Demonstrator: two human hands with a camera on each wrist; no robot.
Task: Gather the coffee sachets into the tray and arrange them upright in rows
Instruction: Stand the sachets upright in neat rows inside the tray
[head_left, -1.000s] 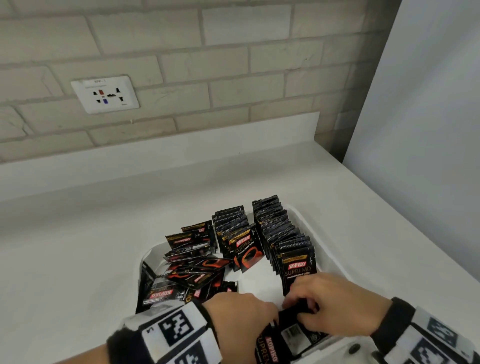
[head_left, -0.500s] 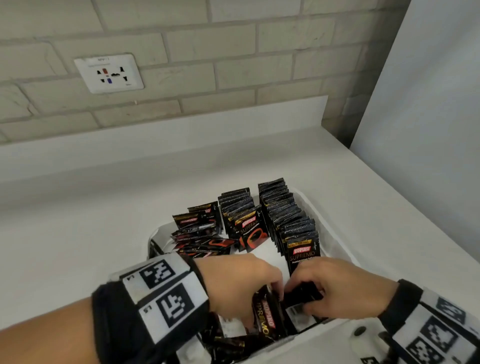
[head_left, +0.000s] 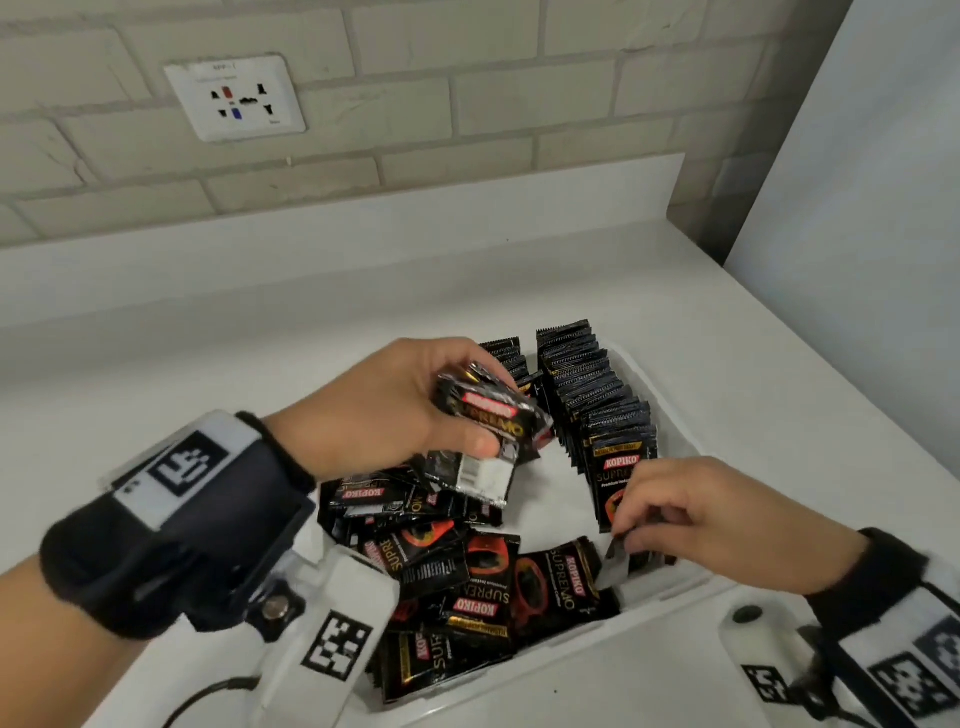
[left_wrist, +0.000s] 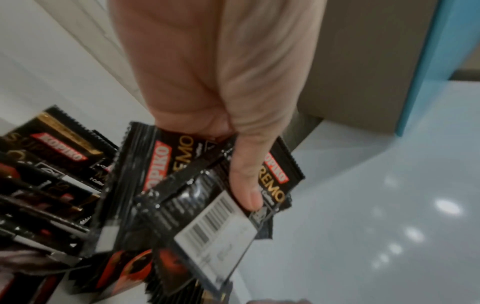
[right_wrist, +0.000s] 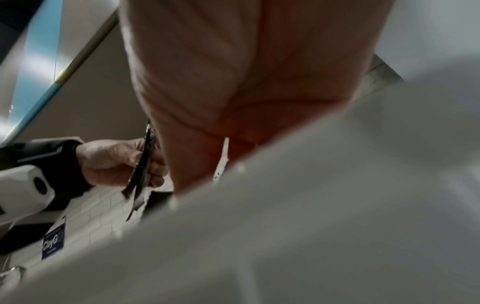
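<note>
A white tray (head_left: 670, 410) on the counter holds black coffee sachets. An upright row (head_left: 587, 384) fills its right side, and a second row (head_left: 506, 353) shows behind my left hand. Loose sachets (head_left: 457, 571) lie in a heap at the tray's left and near end. Above the heap my left hand (head_left: 483, 410) grips a small bundle of sachets (head_left: 493, 431), with the thumb (left_wrist: 246, 185) pressed across the bundle (left_wrist: 197, 195). My right hand (head_left: 631, 525) pinches one sachet (head_left: 615, 561) at the near end of the right row. In the right wrist view the tray wall (right_wrist: 337, 205) hides that hand's fingertips.
The tray sits on a white counter (head_left: 260, 338) against a brick wall with a socket plate (head_left: 234, 96). A white panel (head_left: 857, 182) stands along the counter's right side. Both wrists wear black bands with camera mounts.
My left hand has lifted out of the tray's near end with a bundle of sachets and moved up and away. My right hand stays low by the right row's front.
</note>
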